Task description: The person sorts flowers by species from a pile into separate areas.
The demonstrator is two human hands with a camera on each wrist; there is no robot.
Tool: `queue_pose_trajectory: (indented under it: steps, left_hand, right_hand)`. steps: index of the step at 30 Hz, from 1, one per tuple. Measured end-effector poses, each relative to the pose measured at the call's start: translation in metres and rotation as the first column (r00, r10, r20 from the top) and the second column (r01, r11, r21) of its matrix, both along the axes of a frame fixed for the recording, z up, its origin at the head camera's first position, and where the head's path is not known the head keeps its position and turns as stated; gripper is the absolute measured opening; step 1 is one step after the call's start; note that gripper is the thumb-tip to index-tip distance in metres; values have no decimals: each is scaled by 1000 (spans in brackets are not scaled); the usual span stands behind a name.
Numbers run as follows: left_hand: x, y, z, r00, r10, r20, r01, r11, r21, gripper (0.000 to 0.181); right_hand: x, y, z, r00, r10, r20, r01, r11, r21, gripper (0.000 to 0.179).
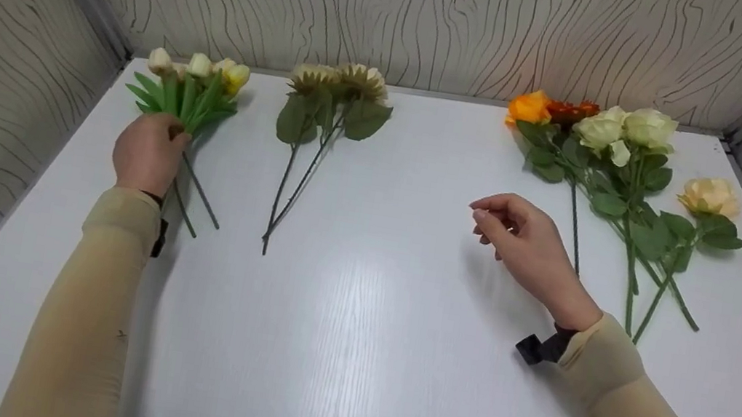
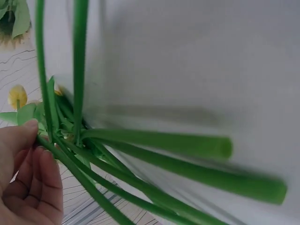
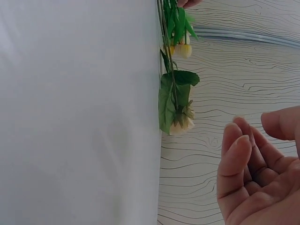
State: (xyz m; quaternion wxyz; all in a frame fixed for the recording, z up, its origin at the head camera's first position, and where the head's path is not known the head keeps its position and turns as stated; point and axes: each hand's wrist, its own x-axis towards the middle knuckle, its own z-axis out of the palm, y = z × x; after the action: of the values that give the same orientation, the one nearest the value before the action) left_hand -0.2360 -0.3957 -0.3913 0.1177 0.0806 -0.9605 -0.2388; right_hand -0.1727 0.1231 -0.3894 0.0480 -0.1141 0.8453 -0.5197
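At the far left of the table, my left hand [image 1: 147,153] pinches the green stems of a tulip bunch [image 1: 191,90] between thumb and fingers. White, pinkish and yellow heads point to the back wall. The left wrist view shows the thumb against one of several green stems [image 2: 154,171] fanning out toward the camera. My right hand [image 1: 520,242] hovers over the table at centre right, fingers loosely bent, holding nothing. In the right wrist view a gap shows between its thumb and fingers [image 3: 234,164]. Nearest to it lie the roses on the right.
Two cream flowers with dark stems [image 1: 339,104] lie left of centre. On the right are an orange flower [image 1: 530,107], a dark red flower [image 1: 571,111], pale green-white roses [image 1: 648,128] and a peach rose [image 1: 711,197]. Patterned walls [image 1: 400,14] enclose the white table [image 1: 349,352].
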Motion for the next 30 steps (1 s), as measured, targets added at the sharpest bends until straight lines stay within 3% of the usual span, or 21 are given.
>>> queue_pose_trajectory:
  steps: [16,25,30]
  left_hand:
    - [-5,3,-4,987,63,145,-70,996,47,29]
    - [-1,3,-5,995,20,93,-16,999,-48,21]
    - [-1,1,-3,996,31,84,-31,1000,-2,22]
  right_hand:
    - [0,0,1,1000,-3,10,3,1000,10,33]
    - [1,-1,2,1000,12,-15,-12,1000,11,32]
    - [0,0,1,1000,6,-22,-5,1000,25,32]
